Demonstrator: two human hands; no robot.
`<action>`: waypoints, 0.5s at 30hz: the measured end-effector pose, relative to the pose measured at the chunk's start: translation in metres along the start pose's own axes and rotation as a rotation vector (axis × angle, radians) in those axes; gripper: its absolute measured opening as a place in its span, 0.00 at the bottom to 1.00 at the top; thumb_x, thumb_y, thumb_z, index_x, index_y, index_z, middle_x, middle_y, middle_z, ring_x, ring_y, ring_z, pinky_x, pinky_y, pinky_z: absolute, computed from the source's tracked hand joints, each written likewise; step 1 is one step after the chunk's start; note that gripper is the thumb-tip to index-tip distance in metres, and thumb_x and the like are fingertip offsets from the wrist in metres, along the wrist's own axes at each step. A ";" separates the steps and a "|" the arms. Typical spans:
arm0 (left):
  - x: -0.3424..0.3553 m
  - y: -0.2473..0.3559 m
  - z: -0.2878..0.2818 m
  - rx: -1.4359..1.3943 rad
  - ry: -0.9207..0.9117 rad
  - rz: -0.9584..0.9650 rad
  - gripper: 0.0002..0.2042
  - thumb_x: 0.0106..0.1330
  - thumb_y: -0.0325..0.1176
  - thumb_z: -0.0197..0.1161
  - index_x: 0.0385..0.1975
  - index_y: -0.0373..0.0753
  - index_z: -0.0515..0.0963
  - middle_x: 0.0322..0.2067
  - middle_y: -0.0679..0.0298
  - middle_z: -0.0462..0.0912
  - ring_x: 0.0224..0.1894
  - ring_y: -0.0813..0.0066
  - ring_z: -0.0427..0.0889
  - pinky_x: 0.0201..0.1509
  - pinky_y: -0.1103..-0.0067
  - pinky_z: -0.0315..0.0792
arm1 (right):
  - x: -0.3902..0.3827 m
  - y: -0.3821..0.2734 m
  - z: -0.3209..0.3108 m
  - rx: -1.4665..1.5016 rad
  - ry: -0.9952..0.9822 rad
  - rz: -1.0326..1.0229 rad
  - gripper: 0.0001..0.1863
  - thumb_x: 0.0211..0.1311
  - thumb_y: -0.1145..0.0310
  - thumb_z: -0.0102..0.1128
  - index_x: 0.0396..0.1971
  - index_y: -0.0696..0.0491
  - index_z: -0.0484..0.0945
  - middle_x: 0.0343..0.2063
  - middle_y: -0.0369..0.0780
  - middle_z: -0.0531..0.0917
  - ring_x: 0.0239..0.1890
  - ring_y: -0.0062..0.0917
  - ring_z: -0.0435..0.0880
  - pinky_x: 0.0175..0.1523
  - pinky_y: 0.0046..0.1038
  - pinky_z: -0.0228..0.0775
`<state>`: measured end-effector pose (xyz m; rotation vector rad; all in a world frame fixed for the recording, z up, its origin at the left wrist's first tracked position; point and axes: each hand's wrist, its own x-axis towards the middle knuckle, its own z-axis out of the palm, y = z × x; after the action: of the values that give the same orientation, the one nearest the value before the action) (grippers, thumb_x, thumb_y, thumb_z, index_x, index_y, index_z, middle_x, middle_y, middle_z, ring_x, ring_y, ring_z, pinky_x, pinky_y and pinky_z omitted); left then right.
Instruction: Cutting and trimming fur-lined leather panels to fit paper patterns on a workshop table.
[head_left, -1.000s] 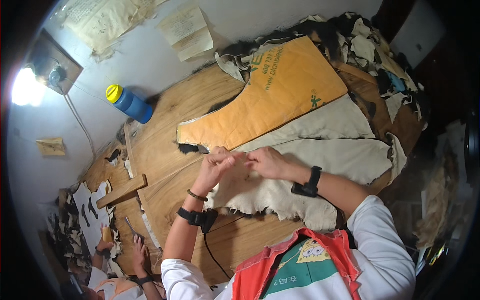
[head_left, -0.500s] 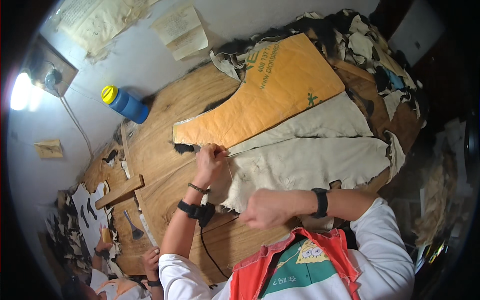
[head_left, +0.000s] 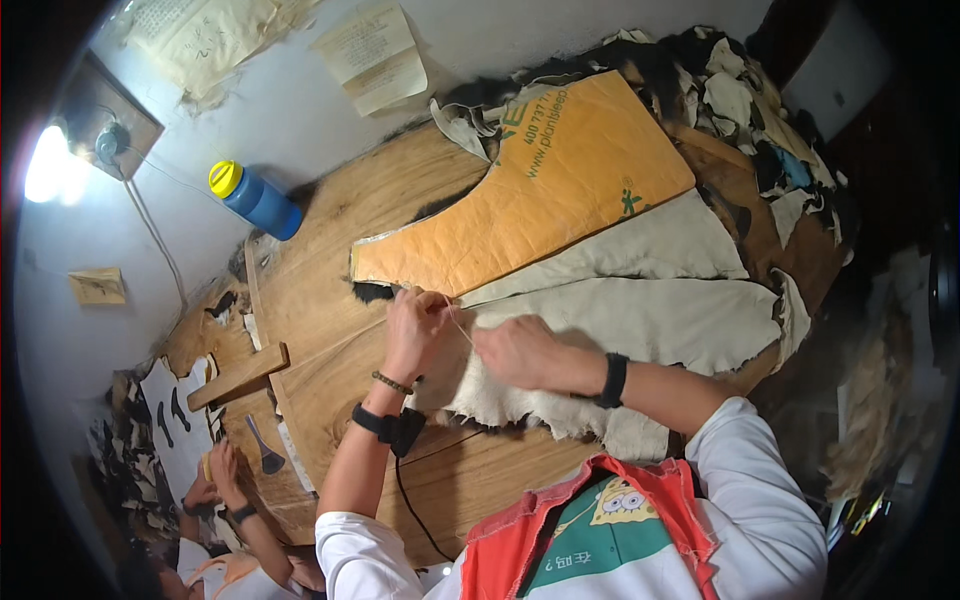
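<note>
An orange sheet cut to a curved pattern shape (head_left: 540,180) lies over pale hides with dark fur at their edges. By its narrow lower-left end my left hand (head_left: 418,325) is pinched closed at the border of the pale hide (head_left: 640,320). My right hand (head_left: 520,352) is closed just to the right, above the same hide, gripping a pale thread (head_left: 461,324). The thread runs slantwise between the two hands. Whether a needle is in either hand is hidden by the fingers.
A blue bottle with yellow lid (head_left: 258,202) stands near the wall. Left lie a wooden bar (head_left: 238,375), a dark flared tool (head_left: 266,452) and a white cut-out (head_left: 178,405), where a co-worker's hands (head_left: 222,470) are busy. Fur scraps (head_left: 730,100) pile up far right.
My right hand has moved up and right, from the hide's near edge to beside my left hand, which stays about where it was. The co-worker's hands have come together.
</note>
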<state>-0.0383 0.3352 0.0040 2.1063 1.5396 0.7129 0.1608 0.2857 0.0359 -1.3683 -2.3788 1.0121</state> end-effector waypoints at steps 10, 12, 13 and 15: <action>-0.015 0.001 -0.003 -0.186 -0.102 0.230 0.08 0.55 0.29 0.70 0.35 0.43 0.88 0.32 0.66 0.80 0.41 0.68 0.70 0.43 0.74 0.66 | 0.012 0.004 -0.023 0.622 0.151 -0.046 0.14 0.64 0.61 0.50 0.29 0.52 0.81 0.26 0.46 0.84 0.30 0.45 0.84 0.37 0.43 0.74; -0.020 0.027 -0.012 -0.442 -0.256 0.245 0.11 0.57 0.32 0.71 0.39 0.38 0.87 0.29 0.65 0.79 0.39 0.67 0.70 0.49 0.73 0.65 | 0.021 0.033 -0.017 0.344 0.182 0.041 0.13 0.64 0.61 0.50 0.31 0.53 0.82 0.29 0.46 0.85 0.31 0.45 0.84 0.37 0.42 0.74; -0.016 0.023 -0.009 -0.445 -0.261 0.252 0.11 0.57 0.32 0.71 0.39 0.38 0.87 0.29 0.65 0.79 0.39 0.67 0.70 0.49 0.73 0.65 | 0.020 0.043 -0.009 0.284 0.203 0.053 0.13 0.63 0.61 0.51 0.31 0.53 0.81 0.28 0.46 0.85 0.31 0.45 0.84 0.37 0.42 0.74; -0.014 0.007 -0.006 -0.216 0.019 0.034 0.12 0.58 0.34 0.70 0.41 0.39 0.87 0.28 0.64 0.77 0.38 0.67 0.69 0.47 0.73 0.65 | 0.015 0.030 -0.002 0.184 0.171 0.024 0.13 0.63 0.63 0.51 0.29 0.55 0.81 0.26 0.47 0.84 0.30 0.45 0.84 0.36 0.39 0.74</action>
<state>-0.0405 0.3205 0.0109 1.9747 1.3718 0.8721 0.1741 0.3092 0.0151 -1.3596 -2.0961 1.0457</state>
